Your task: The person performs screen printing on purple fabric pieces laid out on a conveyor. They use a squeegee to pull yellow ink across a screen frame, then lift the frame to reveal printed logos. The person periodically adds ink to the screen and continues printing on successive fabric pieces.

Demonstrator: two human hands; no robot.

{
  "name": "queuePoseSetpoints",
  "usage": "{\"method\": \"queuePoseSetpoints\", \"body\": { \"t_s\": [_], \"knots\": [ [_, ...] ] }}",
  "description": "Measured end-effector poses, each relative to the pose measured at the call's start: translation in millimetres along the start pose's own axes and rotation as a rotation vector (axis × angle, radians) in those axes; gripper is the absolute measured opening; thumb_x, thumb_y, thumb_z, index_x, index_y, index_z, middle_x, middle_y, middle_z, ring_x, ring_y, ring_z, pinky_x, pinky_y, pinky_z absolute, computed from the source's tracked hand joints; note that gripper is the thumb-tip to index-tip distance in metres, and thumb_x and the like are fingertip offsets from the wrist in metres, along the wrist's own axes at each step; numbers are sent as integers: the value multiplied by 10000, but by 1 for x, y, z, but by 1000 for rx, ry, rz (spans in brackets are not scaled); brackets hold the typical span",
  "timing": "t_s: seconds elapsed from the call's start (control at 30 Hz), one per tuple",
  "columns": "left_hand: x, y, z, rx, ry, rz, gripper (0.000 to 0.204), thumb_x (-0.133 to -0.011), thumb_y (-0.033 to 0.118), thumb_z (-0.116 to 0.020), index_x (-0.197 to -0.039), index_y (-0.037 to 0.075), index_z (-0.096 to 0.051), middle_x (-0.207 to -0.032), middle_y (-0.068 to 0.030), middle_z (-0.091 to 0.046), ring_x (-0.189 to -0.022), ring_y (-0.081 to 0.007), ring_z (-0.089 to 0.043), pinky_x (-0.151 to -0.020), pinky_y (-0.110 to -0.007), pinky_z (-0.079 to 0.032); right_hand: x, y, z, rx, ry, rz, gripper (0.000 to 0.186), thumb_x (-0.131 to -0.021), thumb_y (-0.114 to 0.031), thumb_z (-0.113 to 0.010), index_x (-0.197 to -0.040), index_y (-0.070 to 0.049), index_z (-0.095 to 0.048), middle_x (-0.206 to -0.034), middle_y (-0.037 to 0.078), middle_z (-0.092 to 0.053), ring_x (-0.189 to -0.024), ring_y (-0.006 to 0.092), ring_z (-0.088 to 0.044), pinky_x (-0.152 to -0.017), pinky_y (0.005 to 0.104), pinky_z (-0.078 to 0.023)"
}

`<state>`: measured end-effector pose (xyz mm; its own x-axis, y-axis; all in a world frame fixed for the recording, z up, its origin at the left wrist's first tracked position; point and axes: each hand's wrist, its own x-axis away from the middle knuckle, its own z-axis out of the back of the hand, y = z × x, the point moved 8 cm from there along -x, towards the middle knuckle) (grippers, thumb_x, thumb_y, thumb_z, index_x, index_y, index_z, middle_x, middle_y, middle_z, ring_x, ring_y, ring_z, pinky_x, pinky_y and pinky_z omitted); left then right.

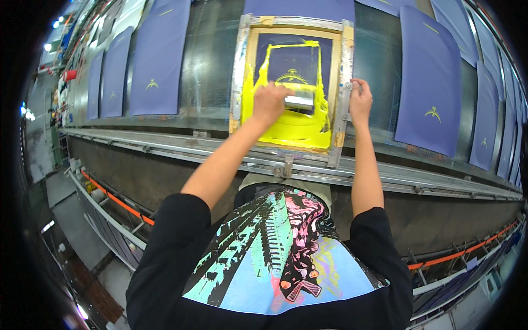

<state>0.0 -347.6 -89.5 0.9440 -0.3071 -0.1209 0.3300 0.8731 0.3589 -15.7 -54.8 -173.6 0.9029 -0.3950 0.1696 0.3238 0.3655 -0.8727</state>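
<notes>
A screen printing frame (346,60) lies in front of me, its mesh smeared with bright yellow ink (291,133). My left hand (269,104) is closed on a squeegee (300,101) that rests on the mesh, just below a yellow arched design (291,77). Part of the squeegee is hidden behind the hand. My right hand (361,102) is at the frame's right side, fingers curled against its outer edge next to small metal bolts. Whether it grips the edge or only presses on it is hard to make out.
Purple fabric panels (159,60) with small yellow prints lie along the long metal table (212,71) on both sides, more of them (432,82) at the right. A metal rail (214,151) runs along the table's near edge. Orange-edged racks (118,201) stand lower left and right.
</notes>
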Motion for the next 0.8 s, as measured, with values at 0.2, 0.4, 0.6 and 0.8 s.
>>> {"method": "queuePoseSetpoints", "body": {
  "t_s": [0.2, 0.4, 0.6, 0.8],
  "knots": [
    [69, 28, 19, 94, -2, -54, 305, -797, -3, -629, -988, 193, -762, -1006, 21, -752, -893, -221, -672, -738, -397, -492, -2, 6, -8, -295, -248, -275, 189, -1048, -208, -570, -1106, -61, -675, -651, -14, -524, -532, 70, -461, -506, 296, -361],
    [107, 15, 57, 215, 63, -158, 307, -831, 63, -633, -1116, 129, -727, -1200, -23, -731, -1134, -235, -664, -917, -386, -502, 9, -72, 6, -81, 43, 136, 164, -1042, -188, -601, -1065, -69, -712, -648, -71, -487, -526, 28, -391, -468, 242, -294],
    [151, 26, 54, 143, 150, -106, 366, -810, 17, -641, -1141, 140, -736, -1227, -21, -730, -1160, -227, -664, -977, -415, -500, 50, -65, 3, -265, -98, 95, 163, -1061, -206, -569, -1094, -72, -657, -620, -84, -421, -513, 14, -357, -448, 229, -259],
    [159, 30, 21, 166, 134, -23, 415, -775, -16, -660, -1145, 153, -739, -1218, -18, -732, -1165, -233, -660, -996, -410, -494, 50, -43, 1, -405, -160, 78, 154, -1066, -196, -553, -1106, -71, -634, -625, -80, -421, -492, 17, -352, -427, 235, -254]
  ]
}}
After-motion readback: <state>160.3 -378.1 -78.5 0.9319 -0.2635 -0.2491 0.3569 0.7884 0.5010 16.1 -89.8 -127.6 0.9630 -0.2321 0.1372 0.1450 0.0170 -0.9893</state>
